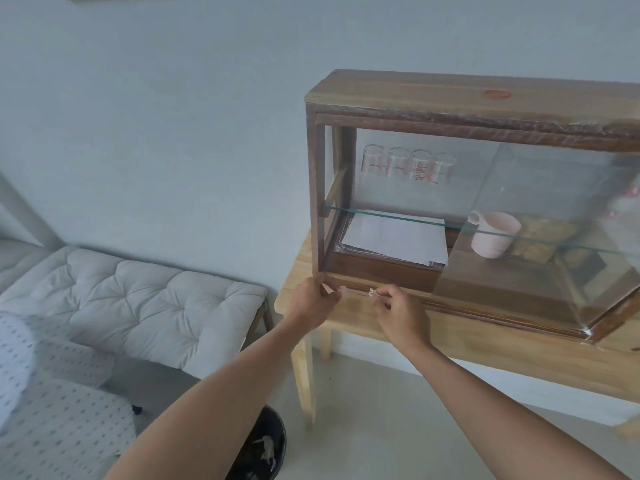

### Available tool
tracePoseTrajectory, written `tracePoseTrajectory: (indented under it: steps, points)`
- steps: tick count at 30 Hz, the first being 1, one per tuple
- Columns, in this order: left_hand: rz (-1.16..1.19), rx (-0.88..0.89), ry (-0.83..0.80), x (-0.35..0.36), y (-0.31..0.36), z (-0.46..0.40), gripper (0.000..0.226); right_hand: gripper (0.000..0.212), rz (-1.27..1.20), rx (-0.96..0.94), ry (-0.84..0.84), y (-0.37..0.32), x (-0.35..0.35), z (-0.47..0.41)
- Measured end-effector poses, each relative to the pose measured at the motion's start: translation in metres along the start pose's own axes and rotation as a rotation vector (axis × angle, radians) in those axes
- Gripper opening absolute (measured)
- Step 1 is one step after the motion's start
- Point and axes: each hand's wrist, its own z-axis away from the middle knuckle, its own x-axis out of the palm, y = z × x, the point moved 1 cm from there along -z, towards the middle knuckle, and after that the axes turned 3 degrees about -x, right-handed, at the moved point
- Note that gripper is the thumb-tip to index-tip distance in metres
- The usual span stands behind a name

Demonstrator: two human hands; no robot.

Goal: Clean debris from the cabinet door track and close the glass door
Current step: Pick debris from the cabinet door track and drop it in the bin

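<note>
A wooden cabinet (450,98) with glass sides stands on a light wooden table (485,344). Its sliding glass door (540,237) is pushed to the right, leaving the left half open. The door track (450,306) runs along the cabinet's bottom front edge. My left hand (311,303) pinches at the track's left end by the corner post. My right hand (401,313) pinches a small pale piece of debris (372,292) just above the track, a little to the right of the left hand.
Inside are several glasses (408,166) on the glass shelf (398,214), papers (394,240) below, and a pink cup (495,233) behind the door. A black bin (263,445) with scraps sits on the floor under my arms. A cushioned bench (138,296) stands at left.
</note>
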Motion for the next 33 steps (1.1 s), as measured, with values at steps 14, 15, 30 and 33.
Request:
tracePoseTrajectory:
  steps: [14, 15, 30, 33]
  points:
    - [0.057, -0.21, 0.199, -0.104, -0.124, 0.047, 0.01, 0.029, -0.1, -0.171, -0.283, -0.093, 0.102, 0.031]
    - [0.057, -0.224, 0.207, -0.108, -0.135, 0.051, 0.011, 0.028, -0.099, -0.182, -0.307, -0.097, 0.11, 0.034]
    - [0.024, -0.594, 0.196, -0.107, -0.278, 0.117, 0.007, 0.027, 0.073, -0.202, -0.667, -0.105, 0.25, 0.092]
    - [0.003, -0.635, 0.181, -0.106, -0.294, 0.124, 0.008, 0.028, 0.106, -0.195, -0.74, -0.106, 0.267, 0.097]
